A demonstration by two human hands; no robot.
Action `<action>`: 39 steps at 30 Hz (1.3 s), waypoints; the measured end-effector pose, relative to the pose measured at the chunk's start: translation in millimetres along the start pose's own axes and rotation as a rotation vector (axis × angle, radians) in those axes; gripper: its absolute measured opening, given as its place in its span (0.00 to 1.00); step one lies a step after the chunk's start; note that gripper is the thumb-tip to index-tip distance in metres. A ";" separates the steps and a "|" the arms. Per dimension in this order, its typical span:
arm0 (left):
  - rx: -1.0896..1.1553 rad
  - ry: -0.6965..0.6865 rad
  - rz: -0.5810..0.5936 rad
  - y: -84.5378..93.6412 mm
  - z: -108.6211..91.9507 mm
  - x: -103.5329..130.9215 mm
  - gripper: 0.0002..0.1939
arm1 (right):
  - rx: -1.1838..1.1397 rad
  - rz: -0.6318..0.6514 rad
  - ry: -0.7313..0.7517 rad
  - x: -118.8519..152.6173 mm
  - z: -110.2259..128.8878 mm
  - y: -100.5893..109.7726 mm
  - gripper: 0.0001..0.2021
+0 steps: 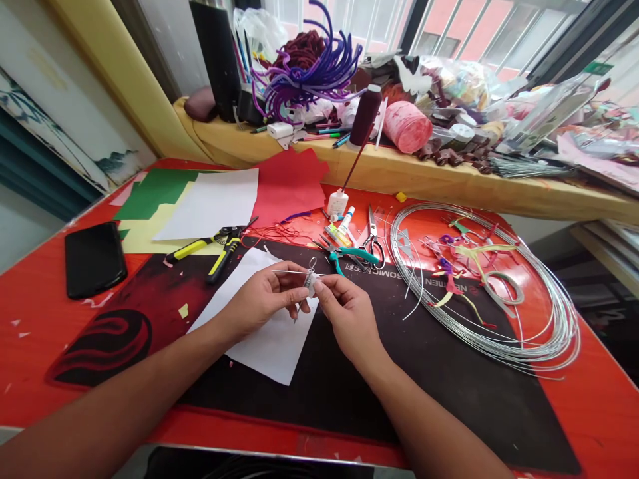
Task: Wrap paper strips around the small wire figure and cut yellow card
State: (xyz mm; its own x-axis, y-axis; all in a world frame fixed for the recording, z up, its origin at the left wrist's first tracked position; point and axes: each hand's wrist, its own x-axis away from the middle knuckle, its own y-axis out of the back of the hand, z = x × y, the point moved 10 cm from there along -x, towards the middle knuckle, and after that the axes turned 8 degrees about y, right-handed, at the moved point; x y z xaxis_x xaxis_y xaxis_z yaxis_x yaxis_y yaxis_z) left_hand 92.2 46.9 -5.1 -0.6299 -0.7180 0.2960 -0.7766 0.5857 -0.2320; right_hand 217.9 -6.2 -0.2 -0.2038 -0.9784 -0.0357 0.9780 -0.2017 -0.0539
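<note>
Over a white sheet of paper (279, 349), both hands pinch a small wire figure (310, 282). It has a twisted loop on top, thin wire arms sticking out sideways and a pale, wrapped-looking middle. My left hand (264, 296) grips it from the left between thumb and fingers, and my right hand (349, 313) pinches it from the right. The fingers hide part of the figure, and a short wire end hangs below them. Just behind my right hand lie teal-handled pliers (357, 254) and scissors (372, 233).
A large coil of silver wire (562, 313) with coloured figures inside lies right on the black mat (369, 379). Yellow-black cutters (222, 249) and a phone (94, 259) lie left. A glue bottle (338, 202) stands behind; the cloth-covered sill (449, 174) is cluttered.
</note>
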 end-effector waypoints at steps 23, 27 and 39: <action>-0.030 -0.098 -0.110 7.2 -5.4 3.0 0.21 | 0.010 -0.040 0.009 1.2 0.8 4.5 0.15; -0.019 -0.100 -0.113 7.0 -5.2 3.5 0.21 | -0.005 -0.047 -0.001 1.1 -1.4 5.6 0.15; -0.027 -0.123 -0.147 8.4 -7.9 4.5 0.18 | -0.024 -0.038 0.013 0.4 -1.8 3.8 0.16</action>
State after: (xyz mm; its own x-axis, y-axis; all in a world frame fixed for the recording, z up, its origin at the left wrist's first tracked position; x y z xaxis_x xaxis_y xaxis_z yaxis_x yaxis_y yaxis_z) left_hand 83.0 51.6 1.6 -0.5071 -0.8361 0.2092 -0.8609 0.4798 -0.1692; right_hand 221.4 -7.3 -2.2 -0.2418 -0.9692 -0.0456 0.9681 -0.2378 -0.0794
